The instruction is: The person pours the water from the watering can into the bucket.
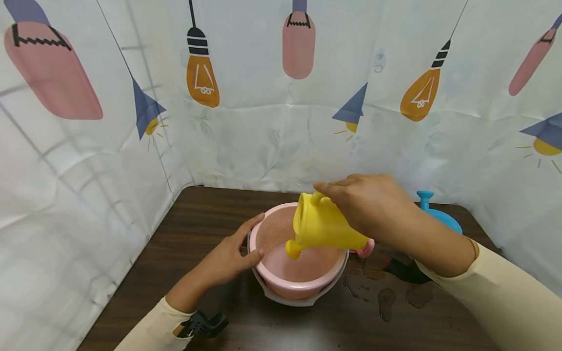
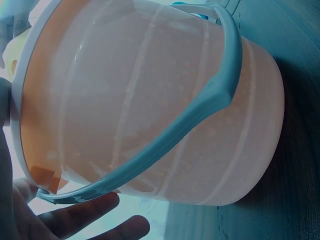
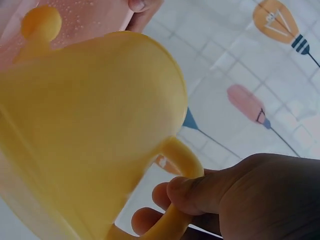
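My right hand (image 1: 371, 204) grips the handle of a yellow watering can (image 1: 325, 226). The can is tipped over a pink bucket (image 1: 290, 282), its open top facing left and its round spout head hanging inside the bucket's mouth. In the right wrist view, thumb and fingers close round the can's handle (image 3: 187, 155). My left hand (image 1: 230, 256) holds the bucket's rim from the left, with the thumb over the edge. The left wrist view shows the bucket's side with its grey handle (image 2: 165, 150) hanging down. Droplets cling to the bucket's inner wall.
Behind my right forearm stands a blue watering can (image 1: 443, 219). A pink piece (image 1: 366, 248) shows beside the bucket, and a dark object (image 1: 408, 270) lies partly under the forearm. Water puddles (image 1: 386, 302) spot the brown table (image 1: 197, 214). A patterned curtain (image 1: 254, 131) hangs behind.
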A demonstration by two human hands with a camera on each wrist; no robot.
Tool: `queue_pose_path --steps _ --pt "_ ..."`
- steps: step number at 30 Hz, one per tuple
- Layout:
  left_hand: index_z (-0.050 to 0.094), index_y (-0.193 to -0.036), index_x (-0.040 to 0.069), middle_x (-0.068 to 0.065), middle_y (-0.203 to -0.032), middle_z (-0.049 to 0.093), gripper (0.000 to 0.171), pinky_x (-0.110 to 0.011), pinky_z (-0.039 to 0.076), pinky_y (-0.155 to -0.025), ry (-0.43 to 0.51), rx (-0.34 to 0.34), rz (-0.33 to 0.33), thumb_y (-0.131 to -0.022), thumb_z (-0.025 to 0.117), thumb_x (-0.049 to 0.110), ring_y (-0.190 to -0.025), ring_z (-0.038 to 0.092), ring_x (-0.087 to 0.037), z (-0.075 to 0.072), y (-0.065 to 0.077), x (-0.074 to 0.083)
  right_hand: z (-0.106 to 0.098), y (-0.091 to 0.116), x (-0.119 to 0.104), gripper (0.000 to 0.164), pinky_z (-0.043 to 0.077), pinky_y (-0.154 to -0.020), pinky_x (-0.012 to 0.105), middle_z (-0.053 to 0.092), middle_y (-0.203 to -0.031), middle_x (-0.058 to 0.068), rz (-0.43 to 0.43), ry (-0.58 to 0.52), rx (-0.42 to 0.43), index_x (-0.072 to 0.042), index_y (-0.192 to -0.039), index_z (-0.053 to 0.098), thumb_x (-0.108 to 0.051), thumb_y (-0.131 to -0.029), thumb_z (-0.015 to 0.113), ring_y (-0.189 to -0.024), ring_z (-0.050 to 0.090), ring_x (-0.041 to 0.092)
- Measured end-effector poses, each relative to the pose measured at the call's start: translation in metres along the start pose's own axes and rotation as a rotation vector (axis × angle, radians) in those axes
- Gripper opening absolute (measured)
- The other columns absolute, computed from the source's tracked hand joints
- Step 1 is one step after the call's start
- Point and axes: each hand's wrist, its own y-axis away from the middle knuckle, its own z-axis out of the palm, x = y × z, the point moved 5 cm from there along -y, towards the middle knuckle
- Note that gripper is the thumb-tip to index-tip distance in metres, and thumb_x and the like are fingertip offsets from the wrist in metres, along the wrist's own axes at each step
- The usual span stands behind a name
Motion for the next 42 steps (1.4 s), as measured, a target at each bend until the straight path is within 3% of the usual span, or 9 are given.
queue_pose_path --steps 9,18,22,25,28,31,35,37,42 --pt "0.025 -0.162 0.035 -0.018 -0.149 0.051 0.078 -0.049 0.051 -0.095 -0.001 0.003 0.033 -0.096 0.066 0.040 -0.118 0.063 -0.028 0.000 0.001 0.001 -0.007 0.027 0.023 0.038 0.047 -0.049 0.038 0.076 -0.090 -0.002 0.051 -0.132 0.186 -0.021 -0.127 0.075 -0.008 -0.092 0.073 -0.066 0.063 0.018" --pt "0.025 -0.162 0.037 -0.017 -0.150 0.050 0.078 -0.049 0.050 -0.096 0.013 -0.005 0.036 -0.096 0.066 0.039 -0.120 0.062 -0.028 0.001 0.000 0.001 0.000 0.062 0.048 0.046 0.036 -0.049 0.028 0.070 -0.088 0.000 0.193 -0.245 0.119 -0.010 -0.138 0.066 -0.003 -0.093 0.073 -0.052 0.035 0.008" --pt "0.025 -0.162 0.037 -0.016 -0.149 0.050 0.078 -0.049 0.050 -0.096 0.019 -0.006 0.034 -0.096 0.066 0.038 -0.120 0.062 -0.027 0.002 0.000 0.002 0.006 0.078 0.059 0.052 0.033 -0.044 0.026 0.075 -0.098 0.008 0.241 -0.296 0.139 -0.007 -0.140 0.063 -0.004 -0.090 0.077 -0.048 0.040 0.004" --pt "0.025 -0.162 0.037 -0.017 -0.149 0.051 0.078 -0.048 0.050 -0.096 0.024 -0.006 0.031 -0.096 0.065 0.036 -0.119 0.062 -0.027 0.002 0.000 0.002 0.010 0.089 0.064 0.052 0.041 -0.044 0.025 0.076 -0.102 0.013 0.238 -0.300 0.205 -0.005 -0.135 0.067 0.000 -0.085 0.080 -0.053 0.060 0.010" --pt "0.025 -0.162 0.035 -0.018 -0.148 0.051 0.078 -0.049 0.050 -0.095 0.021 -0.005 0.033 -0.096 0.065 0.034 -0.119 0.063 -0.027 0.002 0.000 0.002 0.015 0.100 0.070 0.047 0.053 -0.052 0.026 0.076 -0.102 0.012 0.269 -0.321 0.230 -0.007 -0.129 0.070 0.001 -0.084 0.081 -0.070 0.073 0.022" --pt "0.025 -0.162 0.035 -0.019 -0.147 0.052 0.078 -0.050 0.050 -0.095 0.010 -0.002 0.026 -0.095 0.065 0.035 -0.118 0.063 -0.028 0.001 0.000 0.002 0.023 0.112 0.075 0.040 0.056 -0.060 0.027 0.075 -0.107 0.012 0.348 -0.366 0.209 -0.008 -0.127 0.071 -0.003 -0.088 0.079 -0.084 0.074 0.031" --pt "0.025 -0.162 0.035 -0.019 -0.147 0.052 0.078 -0.050 0.051 -0.094 -0.009 0.002 0.022 -0.095 0.065 0.037 -0.117 0.064 -0.028 0.000 0.000 0.001 0.033 0.129 0.081 0.037 0.050 -0.057 0.027 0.072 -0.115 0.020 0.486 -0.427 0.146 -0.005 -0.130 0.067 -0.013 -0.094 0.075 -0.096 0.071 0.042" --pt "0.025 -0.162 0.034 -0.020 -0.146 0.052 0.079 -0.049 0.051 -0.093 -0.014 0.006 0.024 -0.095 0.065 0.037 -0.117 0.064 -0.028 -0.001 0.000 0.001 0.038 0.137 0.083 0.038 0.053 -0.061 0.033 0.070 -0.120 0.023 0.542 -0.450 0.113 -0.005 -0.131 0.065 -0.017 -0.097 0.073 -0.101 0.069 0.046" --pt "0.025 -0.162 0.033 -0.020 -0.145 0.053 0.079 -0.048 0.051 -0.092 -0.018 0.012 0.032 -0.095 0.065 0.037 -0.115 0.065 -0.027 -0.001 0.000 0.001 0.050 0.154 0.086 0.033 0.056 -0.067 0.038 0.071 -0.118 0.019 0.596 -0.472 0.086 -0.007 -0.127 0.063 -0.022 -0.099 0.071 -0.103 0.070 0.039"
